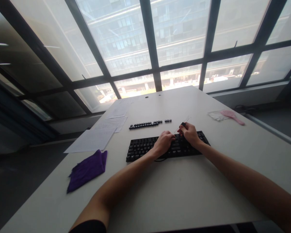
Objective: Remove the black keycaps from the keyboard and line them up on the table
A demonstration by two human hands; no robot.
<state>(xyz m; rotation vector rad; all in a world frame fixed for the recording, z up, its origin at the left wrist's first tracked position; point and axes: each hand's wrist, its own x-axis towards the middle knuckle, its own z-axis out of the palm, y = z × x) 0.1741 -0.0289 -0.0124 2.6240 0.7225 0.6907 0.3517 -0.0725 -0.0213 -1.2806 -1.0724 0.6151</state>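
Observation:
A black keyboard [143,147] lies across the table in front of me. My left hand [164,141] rests over its middle, fingers curled and drawn together near the top rows; whatever may be between the fingertips is hidden. Just right of it, above the keyboard's back edge, my right hand [188,132] pinches a keycap puller [183,124] with a small dark body and thin wire showing at both sides of the fingers. Behind the keyboard, loose black keycaps [145,124] stand in a long line, with a few more keycaps [168,120] set apart to the right.
On the left are a folded purple cloth [88,170] and white paper sheets [92,139]. A pink hairbrush [232,117] lies by a clear plastic bag [217,115] at the right. The white table [184,191] runs back to large windows [179,32].

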